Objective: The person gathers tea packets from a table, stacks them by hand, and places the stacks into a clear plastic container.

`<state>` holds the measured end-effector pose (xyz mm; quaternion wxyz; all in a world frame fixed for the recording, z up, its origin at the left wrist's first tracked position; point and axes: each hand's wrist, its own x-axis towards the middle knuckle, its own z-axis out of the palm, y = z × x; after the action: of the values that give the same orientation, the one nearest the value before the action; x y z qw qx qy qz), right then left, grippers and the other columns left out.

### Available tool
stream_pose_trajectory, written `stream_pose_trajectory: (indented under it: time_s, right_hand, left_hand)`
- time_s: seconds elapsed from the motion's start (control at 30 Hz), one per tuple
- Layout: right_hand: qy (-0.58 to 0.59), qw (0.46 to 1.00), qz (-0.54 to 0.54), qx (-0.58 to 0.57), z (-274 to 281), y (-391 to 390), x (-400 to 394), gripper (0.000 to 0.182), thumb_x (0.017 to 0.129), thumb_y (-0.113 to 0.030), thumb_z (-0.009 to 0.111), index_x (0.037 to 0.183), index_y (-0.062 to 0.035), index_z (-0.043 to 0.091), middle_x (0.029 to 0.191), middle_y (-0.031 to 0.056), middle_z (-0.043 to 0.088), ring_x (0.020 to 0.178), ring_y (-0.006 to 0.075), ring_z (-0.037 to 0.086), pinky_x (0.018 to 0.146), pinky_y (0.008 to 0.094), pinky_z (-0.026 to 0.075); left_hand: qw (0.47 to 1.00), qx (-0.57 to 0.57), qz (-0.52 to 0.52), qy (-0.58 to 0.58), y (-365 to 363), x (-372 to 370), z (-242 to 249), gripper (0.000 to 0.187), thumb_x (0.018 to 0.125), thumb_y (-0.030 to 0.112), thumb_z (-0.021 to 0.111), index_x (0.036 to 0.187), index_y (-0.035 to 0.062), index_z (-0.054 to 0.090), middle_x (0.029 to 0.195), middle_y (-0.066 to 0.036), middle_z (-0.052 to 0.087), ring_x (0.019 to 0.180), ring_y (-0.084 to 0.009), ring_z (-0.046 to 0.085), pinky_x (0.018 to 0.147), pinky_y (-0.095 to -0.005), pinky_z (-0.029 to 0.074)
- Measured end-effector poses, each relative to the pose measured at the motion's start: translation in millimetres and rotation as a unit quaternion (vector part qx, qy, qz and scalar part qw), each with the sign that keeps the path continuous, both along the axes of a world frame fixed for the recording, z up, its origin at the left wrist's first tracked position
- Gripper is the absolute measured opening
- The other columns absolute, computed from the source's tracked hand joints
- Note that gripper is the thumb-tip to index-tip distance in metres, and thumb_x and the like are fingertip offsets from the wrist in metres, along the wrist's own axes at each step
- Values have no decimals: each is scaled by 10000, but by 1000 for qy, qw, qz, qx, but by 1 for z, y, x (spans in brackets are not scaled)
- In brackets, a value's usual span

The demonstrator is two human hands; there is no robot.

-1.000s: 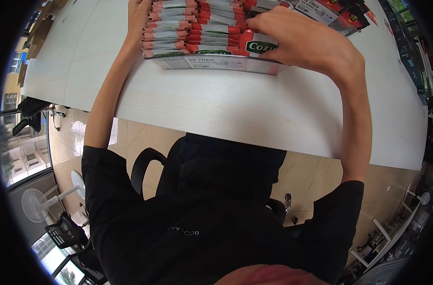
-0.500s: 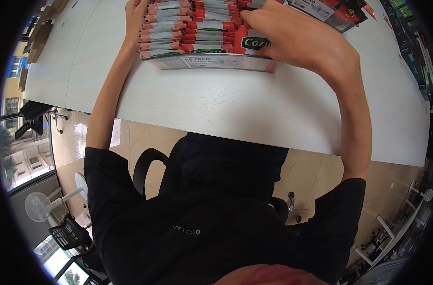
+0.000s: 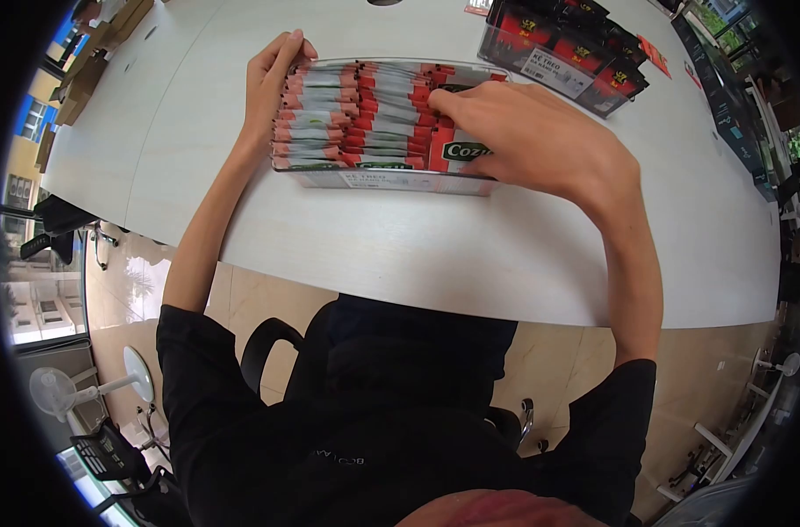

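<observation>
**Both hands on the sachet tray**

The tray sits lower in my view than a moment ago, its far edge now visible. My left hand (image 3: 273, 83) presses flat against the left end of the sachets (image 3: 365, 114) packed in the clear tray (image 3: 391, 181) on the tabletop (image 3: 435, 255). My right hand (image 3: 540, 145) lies over the right end, fingers pinching a Cozy sachet (image 3: 460, 151). Dark boxes (image 3: 567, 48) stand beyond, right.

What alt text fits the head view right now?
Both hands work a clear tray of red-and-white sachets on a white table: left hand steadies its side, right hand presses the sachets. Dark packets sit beyond.
</observation>
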<state>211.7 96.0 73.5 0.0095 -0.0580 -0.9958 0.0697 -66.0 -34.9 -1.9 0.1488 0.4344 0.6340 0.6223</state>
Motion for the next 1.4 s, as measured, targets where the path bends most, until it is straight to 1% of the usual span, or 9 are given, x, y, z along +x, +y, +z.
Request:
stream_pose_trajectory:
  time_s: [0.17,0.43,0.6,0.7,0.83,0.93,1.1,1.3,1.4]
  right_hand:
    - [131,987,65,-67,37,13,9,443,761,-186,797,1143,-98,590,1005,91,699,979,290,648,874,420,511]
    - [117,988,91,-32,39,30,12,310,765,-181,805,985,-84,610,927,45,693,920,246,641,822,388,500]
    - [223,971,52,-69,71,54,30,172,855,-179,774,908,-43,684,833,33,720,754,133,669,814,363,492]
    - [283,937,-190,75,94,81,55,349,913,-287,695,1193,-83,657,1177,125,682,1049,247,683,902,408,515]
    - [342,928,-138,55,46,185,113,856,677,-368,918,1395,-130,518,1305,131,646,1215,272,619,1077,444,448]
    - [199,930,-240,-196,10,206,135,1466,484,-373,996,1596,-201,56,1588,248,297,1472,400,320,1221,504,255]
    - [171,914,-245,-276,-34,200,116,1356,557,-204,961,1595,-184,89,1576,210,300,1493,343,265,1239,477,185]
    - [233,872,-229,-364,-58,228,133,1319,501,-100,962,1558,-178,178,1549,216,347,1461,330,322,1204,441,255]
    - [280,805,-198,-484,-60,233,161,1204,539,114,846,1538,-166,235,1489,117,411,1398,301,360,1138,429,353]
  left_hand:
    - [1000,4,0,-5,0,4,2,417,1037,381,542,777,59,594,707,47,475,686,-50,413,664,-219,342]
    - [1000,13,-10,-2,0,2,-1,401,1039,370,539,786,62,592,710,49,481,682,-44,413,656,-210,343]
    - [1000,5,-4,3,0,1,0,404,1041,371,538,786,61,589,713,46,481,689,-43,414,660,-213,346]
    - [1000,21,-13,0,2,-2,-4,413,1041,373,537,780,57,590,714,42,483,693,-49,417,664,-214,343]
    - [1000,11,-4,-8,2,-2,-4,413,1040,368,536,774,56,589,705,40,457,690,-59,402,664,-221,330]
    - [1000,10,2,-5,0,3,2,408,1043,354,534,765,57,564,702,43,439,690,-56,386,661,-224,324]
    - [1000,13,-3,26,4,-6,-5,407,1045,344,538,755,58,538,703,42,431,686,-54,377,657,-221,319]
    - [999,-31,41,-12,0,-9,-7,421,1041,361,545,747,60,536,701,38,428,674,-63,366,636,-226,310]
    - [998,-32,52,2,0,-8,-6,422,1040,372,545,753,63,543,700,39,431,664,-63,364,623,-226,304]
